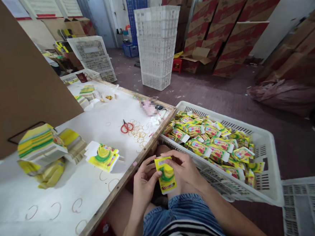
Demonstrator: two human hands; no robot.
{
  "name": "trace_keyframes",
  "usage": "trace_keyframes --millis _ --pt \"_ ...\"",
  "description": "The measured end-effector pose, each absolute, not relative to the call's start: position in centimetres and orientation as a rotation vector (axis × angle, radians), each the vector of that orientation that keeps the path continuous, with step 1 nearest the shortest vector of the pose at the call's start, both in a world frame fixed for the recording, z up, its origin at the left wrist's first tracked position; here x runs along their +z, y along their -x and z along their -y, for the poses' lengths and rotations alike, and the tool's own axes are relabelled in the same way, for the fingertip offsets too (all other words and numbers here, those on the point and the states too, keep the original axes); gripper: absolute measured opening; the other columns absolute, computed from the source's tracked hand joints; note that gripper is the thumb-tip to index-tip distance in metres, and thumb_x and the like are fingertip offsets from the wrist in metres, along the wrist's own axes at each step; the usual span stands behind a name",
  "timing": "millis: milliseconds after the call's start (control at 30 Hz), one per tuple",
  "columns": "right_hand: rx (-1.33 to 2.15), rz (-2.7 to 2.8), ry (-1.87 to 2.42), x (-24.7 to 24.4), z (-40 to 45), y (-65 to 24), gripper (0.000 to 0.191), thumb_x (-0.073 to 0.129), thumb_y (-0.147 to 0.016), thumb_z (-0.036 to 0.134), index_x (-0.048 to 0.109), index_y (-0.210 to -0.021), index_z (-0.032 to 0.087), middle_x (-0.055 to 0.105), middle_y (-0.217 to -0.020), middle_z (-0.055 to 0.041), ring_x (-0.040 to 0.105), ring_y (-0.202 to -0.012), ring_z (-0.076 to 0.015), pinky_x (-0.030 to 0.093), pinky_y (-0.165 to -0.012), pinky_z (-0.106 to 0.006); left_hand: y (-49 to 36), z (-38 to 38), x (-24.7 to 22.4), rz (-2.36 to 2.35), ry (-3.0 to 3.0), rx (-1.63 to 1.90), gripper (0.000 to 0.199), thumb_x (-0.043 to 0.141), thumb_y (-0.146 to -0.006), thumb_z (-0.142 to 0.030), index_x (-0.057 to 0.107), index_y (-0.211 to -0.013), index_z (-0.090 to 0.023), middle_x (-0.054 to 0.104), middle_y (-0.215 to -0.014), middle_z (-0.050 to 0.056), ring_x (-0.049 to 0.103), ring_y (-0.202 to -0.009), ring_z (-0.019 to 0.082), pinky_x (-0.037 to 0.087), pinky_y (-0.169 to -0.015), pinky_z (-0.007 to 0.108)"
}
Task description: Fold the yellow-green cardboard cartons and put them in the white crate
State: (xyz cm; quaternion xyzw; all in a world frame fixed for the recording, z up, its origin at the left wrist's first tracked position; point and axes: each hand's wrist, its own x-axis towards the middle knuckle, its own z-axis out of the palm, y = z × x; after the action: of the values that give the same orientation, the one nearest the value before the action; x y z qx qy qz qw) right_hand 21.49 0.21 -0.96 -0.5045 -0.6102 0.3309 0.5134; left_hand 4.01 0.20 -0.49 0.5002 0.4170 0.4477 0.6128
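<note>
A small yellow and green carton [167, 178] is held upright above my lap, just off the table's edge. My left hand [147, 178] grips its left side, thumb on the front. At the top right corner, the fingers of my right hand [184, 166] pinch the same carton near its upper end. On the white table to the left lies a flat yellow carton blank [104, 156]. Behind it sit stacks of flat carton blanks [42, 146]. To my right, a white plastic crate [271, 160] holds many yellow cartons [213, 143], several with white end flaps sticking out.
Red-handled scissors [126, 127] lie beside scattered rubber bands [139, 132] on the table [99, 204]. A large brown cardboard panel [22, 80] stands at left. Stacked white crates [156, 49] and piled cardboard boxes [221, 30] stand farther back. Another crate [309, 204] is at lower right.
</note>
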Motion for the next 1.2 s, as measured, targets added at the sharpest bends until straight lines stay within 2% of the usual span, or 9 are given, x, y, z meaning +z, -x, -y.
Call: trace_keyframes --millis 167,233,333,500,667,767,933,1067,1200 --pt "-0.186 1.111 1.464 0.4 -0.4 -24.9 0.015 0.061 -0.087 0.031 0.069 -0.093 0.02 0.062 -0.1 -0.0105 0.057 -0.1 -0.0273 0.044 -0.092 -0.048 0.0 -2.1 -0.3 -1.615 -1.57 1.461 0.049 0.065 -0.082 -0.032 0.054 -0.129 -0.024 0.057 -0.136 0.012 0.047 -0.132 0.028 0.031 -0.113 0.046" --pt "-0.238 1.129 1.447 0.5 -0.9 -24.9 0.014 0.062 -0.086 0.03 0.068 -0.094 0.02 0.06 -0.1 -0.0101 0.055 -0.103 -0.0277 0.043 -0.095 -0.05 2.4 -3.2 -0.7 -1.902 -1.705 1.49 0.057 0.063 -0.083 -0.032 0.047 -0.136 -0.019 0.047 -0.145 0.017 0.031 -0.143 0.031 0.014 -0.118 0.053" --pt "0.057 1.254 1.351 -0.6 -2.7 -21.7 0.012 0.056 -0.089 0.027 0.067 -0.089 0.023 0.062 -0.093 -0.0077 0.057 -0.096 -0.0252 0.045 -0.091 -0.046 4.4 -4.1 -1.9 -2.053 -1.776 1.222 0.056 0.061 -0.084 -0.033 0.047 -0.135 -0.014 0.05 -0.142 0.022 0.029 -0.142 0.037 0.005 -0.115 0.062" --pt "0.699 1.485 1.304 -3.1 -8.1 -11.4 0.015 0.06 -0.087 0.025 0.069 -0.097 0.02 0.067 -0.095 -0.0092 0.059 -0.089 -0.0234 0.047 -0.085 -0.038 4.6 -3.9 -3.5 -1.968 -1.828 1.176 0.052 0.06 -0.084 -0.033 0.049 -0.133 -0.019 0.054 -0.139 0.02 0.04 -0.137 0.035 0.008 -0.116 0.06" --pt "0.794 1.563 1.263 -3.1 -11.4 -5.4 0.009 0.073 -0.076 0.022 0.069 -0.083 0.018 0.068 -0.088 -0.0094 0.058 -0.089 -0.0253 0.046 -0.085 -0.039 5.2 -3.5 -3.6 -1.921 -1.785 1.241 0.047 0.063 -0.08 -0.029 0.056 -0.126 -0.025 0.063 -0.13 0.013 0.057 -0.123 0.034 0.007 -0.114 0.064" --pt "0.779 1.524 1.278 -2.4 -11.2 -5.5 0.003 0.069 -0.079 0.019 0.066 -0.08 0.018 0.067 -0.09 -0.0083 0.057 -0.093 -0.0241 0.044 -0.089 -0.039 5.0 -3.0 -2.5 -1.861 -1.713 1.369 0.044 0.065 -0.08 -0.03 0.059 -0.122 -0.026 0.068 -0.124 0.009 0.059 -0.12 0.03 0.009 -0.117 0.058" --pt "1.167 1.221 1.075 -1.5 -8.2 -8.6 0.015 0.065 -0.083 0.033 0.063 -0.089 0.019 0.066 -0.073 0.0001 0.06 -0.066 -0.0158 0.05 -0.066 -0.029 4.2 -2.2 -0.5 -1.641 -1.307 1.755 0.054 0.065 -0.082 -0.04 0.053 -0.132 -0.021 0.057 -0.138 0.011 0.049 -0.131 0.026 0.036 -0.111 0.04" --pt "1.477 0.923 0.876 -1.2 -5.1 -11.2 0.036 0.077 -0.07 0.045 0.062 -0.091 0.02 0.065 -0.069 0.0021 0.062 -0.063 -0.0157 0.052 -0.065 -0.029 3.3 -2.2 -0.6 -1.284 -1.129 1.521 0.053 0.07 -0.074 -0.053 0.066 -0.11 -0.015 0.074 -0.103 0.011 0.068 -0.101 0.027 0.056 -0.087 0.033" --pt "1.528 0.871 0.871 -1.0 -2.9 -13.3 0.045 0.082 -0.061 0.053 0.064 -0.085 0.02 0.069 -0.076 -0.0007 0.065 -0.07 -0.0181 0.054 -0.071 -0.032 1.2 -2.0 -1.0 -0.999 -1.08 1.366 0.057 0.074 -0.065 -0.06 0.07 -0.098 -0.015 0.076 -0.087 0.012 0.071 -0.087 0.028 0.059 -0.076 0.036"
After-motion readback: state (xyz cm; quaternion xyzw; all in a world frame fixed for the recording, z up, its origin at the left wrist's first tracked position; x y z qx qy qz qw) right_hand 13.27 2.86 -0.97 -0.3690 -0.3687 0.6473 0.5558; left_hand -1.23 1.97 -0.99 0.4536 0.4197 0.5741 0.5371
